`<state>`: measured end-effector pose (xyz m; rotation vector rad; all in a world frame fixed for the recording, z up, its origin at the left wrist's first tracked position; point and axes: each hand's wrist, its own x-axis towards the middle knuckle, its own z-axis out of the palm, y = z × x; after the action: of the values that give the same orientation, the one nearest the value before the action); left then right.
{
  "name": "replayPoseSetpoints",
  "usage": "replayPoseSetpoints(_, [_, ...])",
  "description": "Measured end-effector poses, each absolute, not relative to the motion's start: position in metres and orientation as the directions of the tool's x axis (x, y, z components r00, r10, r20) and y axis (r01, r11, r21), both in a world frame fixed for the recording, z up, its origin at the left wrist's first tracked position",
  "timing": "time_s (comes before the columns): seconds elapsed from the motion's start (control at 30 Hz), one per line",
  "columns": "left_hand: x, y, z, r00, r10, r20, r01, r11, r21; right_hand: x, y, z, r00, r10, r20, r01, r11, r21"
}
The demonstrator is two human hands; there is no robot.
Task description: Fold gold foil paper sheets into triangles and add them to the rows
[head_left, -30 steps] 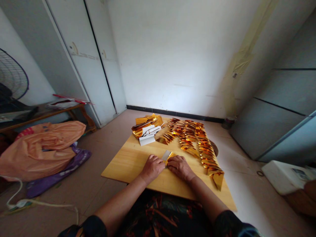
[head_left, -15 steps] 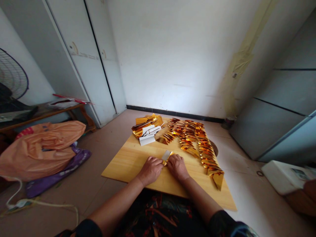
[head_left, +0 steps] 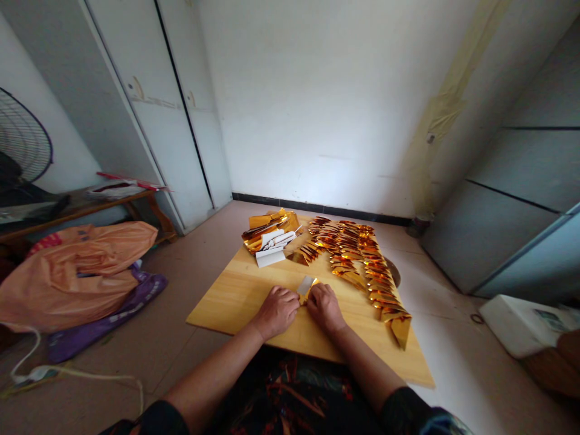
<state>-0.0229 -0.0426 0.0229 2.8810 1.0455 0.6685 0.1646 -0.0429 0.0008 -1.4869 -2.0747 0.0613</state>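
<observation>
A small sheet of gold foil paper [head_left: 306, 286], its pale side partly showing, lies between my hands near the front of a wooden board [head_left: 240, 296]. My left hand [head_left: 278, 311] grips its left edge with bent fingers. At its right edge, my right hand [head_left: 325, 307] has its fingers closed on the same sheet. Behind them, a loose pile of gold and white sheets [head_left: 272, 238] rests at the board's back left. Rows of folded gold pieces [head_left: 347, 244] overlap along the back and right side.
An orange bag [head_left: 81, 266] and a purple bag [head_left: 109, 317] lie on the floor at left, near a cable [head_left: 90, 371]. A low bench [head_left: 154, 211] and fan [head_left: 25, 139] stand beyond. A white box [head_left: 521, 326] sits at right.
Both hands stay in nearly the same place on the sheet; the fingers of my right hand have shifted slightly.
</observation>
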Motion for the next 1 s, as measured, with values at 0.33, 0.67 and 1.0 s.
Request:
replayPoseSetpoints(0.33, [-0.0232,-0.0412,0.0234,0.702,0.593,0.394,0.606,-0.788,0.108,0.1653,-0.0395,-0.0051,-0.22,0.895,0.388,0.882,0.353,-0.313])
replayPoseSetpoints(0.67, [-0.0206,-0.0429,0.0227,0.703,0.597,0.386,0.616,-0.783,0.087,0.1603,-0.0355,-0.003,-0.206,0.919,0.335,0.929,0.291,-0.229])
replayPoseSetpoints(1.0, [-0.0214,-0.0429,0.0259,0.731,0.6,0.325,0.614,-0.786,0.071,0.162,-0.0384,-0.0066,-0.202,0.901,0.384,0.914,0.314,-0.255])
